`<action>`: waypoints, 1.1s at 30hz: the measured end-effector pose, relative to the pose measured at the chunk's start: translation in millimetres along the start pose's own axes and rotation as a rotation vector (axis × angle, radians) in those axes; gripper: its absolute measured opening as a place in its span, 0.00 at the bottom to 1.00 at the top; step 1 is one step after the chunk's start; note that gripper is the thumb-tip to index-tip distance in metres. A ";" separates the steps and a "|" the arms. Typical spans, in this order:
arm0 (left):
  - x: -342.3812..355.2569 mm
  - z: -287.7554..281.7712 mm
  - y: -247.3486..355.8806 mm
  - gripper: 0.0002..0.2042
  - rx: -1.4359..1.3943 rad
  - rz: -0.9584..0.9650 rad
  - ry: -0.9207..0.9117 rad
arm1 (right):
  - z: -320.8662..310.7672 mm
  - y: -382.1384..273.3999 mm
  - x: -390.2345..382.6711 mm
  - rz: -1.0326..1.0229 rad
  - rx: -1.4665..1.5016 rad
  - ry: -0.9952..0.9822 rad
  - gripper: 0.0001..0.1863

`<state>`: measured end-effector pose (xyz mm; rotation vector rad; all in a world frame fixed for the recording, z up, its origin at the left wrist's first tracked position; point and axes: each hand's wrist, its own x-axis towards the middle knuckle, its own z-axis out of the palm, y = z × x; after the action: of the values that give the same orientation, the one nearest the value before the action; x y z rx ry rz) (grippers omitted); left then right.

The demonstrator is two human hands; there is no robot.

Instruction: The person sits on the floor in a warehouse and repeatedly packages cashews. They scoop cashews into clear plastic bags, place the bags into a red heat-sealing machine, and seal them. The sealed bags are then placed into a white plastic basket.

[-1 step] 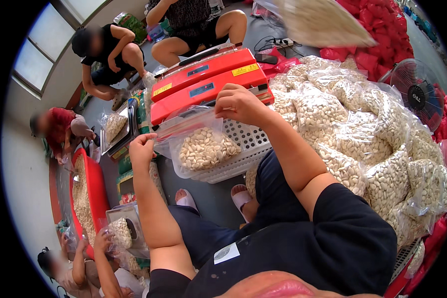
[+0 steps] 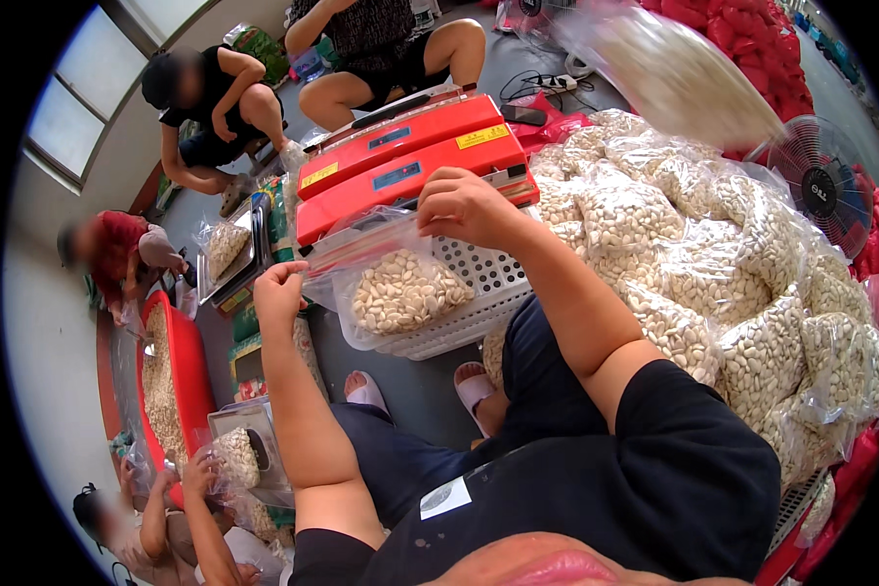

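My left hand (image 2: pixel 278 291) pinches the left top corner of a clear plastic bag of pale, flat seeds (image 2: pixel 400 293). My right hand (image 2: pixel 464 207) pinches the same bag near its top right corner, fingers bent. The bag's body lies on a white perforated plastic tray (image 2: pixel 483 264), and its flattened top stretches between my hands along the front of two red sealing machines (image 2: pixel 361 215) set side by side.
A large pile of filled seed bags (image 2: pixel 742 264) is at right, by a fan (image 2: pixel 818 195) and red bags (image 2: pixel 762 39). A blurred bag (image 2: pixel 674 78) hangs above the pile. Co-workers (image 2: pixel 205 107) sit around a red tub (image 2: pixel 186 371), scales (image 2: pixel 249 269) and a power strip (image 2: pixel 557 83).
The blurred bag above the pile has moved right and downward. My right hand has shifted very slightly left; my left hand stays in place.
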<state>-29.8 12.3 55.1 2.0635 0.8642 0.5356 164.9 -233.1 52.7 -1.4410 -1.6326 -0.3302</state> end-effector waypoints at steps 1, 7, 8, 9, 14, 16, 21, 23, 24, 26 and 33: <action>-0.8 0.0 -0.4 0.12 -0.006 0.006 0.006 | 6.3 -5.0 2.5 -0.057 0.050 0.021 0.07; 0.4 -6.2 -8.3 0.11 -0.031 -0.012 0.018 | 8.3 -18.1 4.2 0.059 0.196 -0.151 0.06; 0.3 -6.8 -8.6 0.11 -0.039 -0.021 0.014 | 3.8 -18.3 3.0 0.102 0.123 -0.174 0.07; 0.5 -7.7 -9.1 0.11 -0.047 -0.031 0.011 | 1.2 -20.5 2.7 0.118 -0.019 -0.179 0.07; 1.0 -8.6 -11.7 0.11 -0.039 -0.047 0.023 | 6.5 -18.6 -2.5 0.142 -0.470 -0.080 0.10; 3.8 -10.2 -16.6 0.10 -0.025 -0.039 0.036 | 9.2 -18.7 -2.6 0.166 -0.516 -0.040 0.11; 4.7 -7.4 -20.9 0.09 -0.023 -0.070 0.035 | 15.0 -23.8 -7.1 0.268 -0.556 0.040 0.13; 4.3 -9.6 -25.1 0.08 -0.010 -0.084 0.032 | 13.5 -23.7 -7.1 0.320 -0.544 0.058 0.14; 2.0 -7.3 -19.3 0.08 0.001 -0.074 0.054 | 16.2 -23.8 -7.0 0.347 -0.532 0.075 0.14; 0.1 -3.1 -15.4 0.08 0.018 -0.062 0.060 | 23.2 -18.7 -11.9 0.382 -0.468 0.088 0.14; -1.8 -9.1 -6.6 0.09 -0.123 -0.161 -0.119 | 24.0 -17.3 -10.3 0.608 -0.235 0.023 0.12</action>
<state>-39.3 18.6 54.8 1.8750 0.8952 0.3654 137.9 -227.8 37.7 -2.0178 -1.0873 -0.1869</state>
